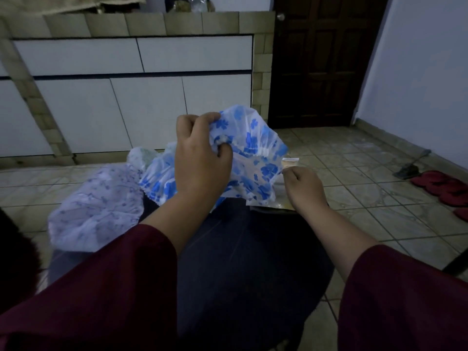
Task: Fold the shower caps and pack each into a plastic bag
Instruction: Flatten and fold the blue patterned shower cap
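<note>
Above the lap, left hand (200,158) and right hand (302,182) pinch a blue-flowered shower cap (253,153); no legible writing.

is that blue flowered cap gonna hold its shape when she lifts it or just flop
Probably flops: the blue cap bunches and drapes from the left hand, while the right hand pinches its edge. It looks light, thin film, see-through in places. The gathered rim may spring back, so folds could need pressing.

We see thin, crinkled translucent plastic in the blue-flowered shower cap (250,153). Glossy tiles cover the floor (354,193). Our sleeves (101,287) are matt cloth.
</note>
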